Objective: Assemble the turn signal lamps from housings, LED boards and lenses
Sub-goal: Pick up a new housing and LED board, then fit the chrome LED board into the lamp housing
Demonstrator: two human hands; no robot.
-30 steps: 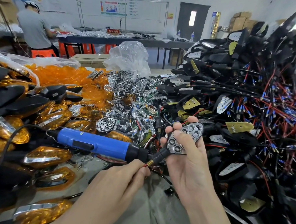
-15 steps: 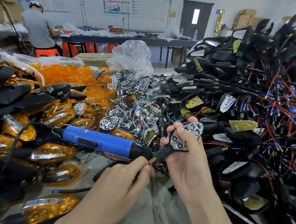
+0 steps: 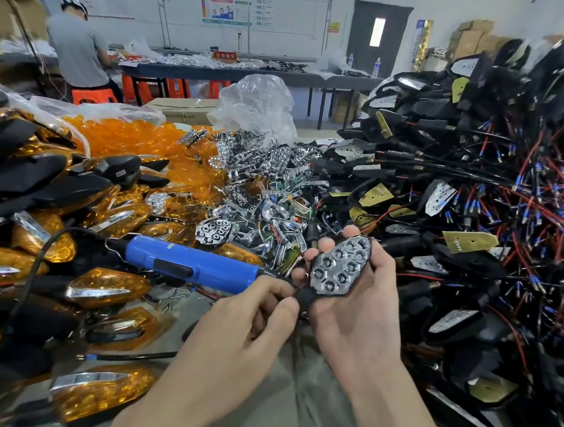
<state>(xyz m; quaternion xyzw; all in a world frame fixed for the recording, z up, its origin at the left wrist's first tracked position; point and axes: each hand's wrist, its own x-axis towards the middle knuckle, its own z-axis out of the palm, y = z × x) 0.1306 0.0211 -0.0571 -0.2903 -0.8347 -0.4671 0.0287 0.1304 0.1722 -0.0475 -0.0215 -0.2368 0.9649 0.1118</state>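
1. Change on record: the chrome reflector (image 3: 340, 266), turned partly away half a second ago, now faces straight up at the camera. The left fingertips have crept from the wire end up onto the black stalk.
2. Right hand (image 3: 359, 323): clamped on the housing (image 3: 305, 295). Fingertips curl over the reflector's left and far edges and the thumb lies along its right edge. This probably keeps the reflector seated and its face open to inspection.
3. Left hand (image 3: 233, 335): thumb and forefinger are pinched together on the housing's stalk, likely steadying it against twist. The exact contact is partly hidden.
4. Task piece: reflector in housing, held above the near bench (image 3: 296, 395), centre of the scene. Whether an LED board sits beneath cannot be told.
5. Blue screwdriver (image 3: 198, 267): lies unheld just left of the hands, nose towards them, ready to be picked up.
6. Stock, each kind within reach:
   - amber lenses (image 3: 130, 134), far left
   - loose reflectors (image 3: 263, 179), far centre
   - wired housings (image 3: 474, 179), heaped right
   - finished lamps (image 3: 108, 285), near left
7. Judgement: the reflector is being checked for fit. The lens is not yet on.
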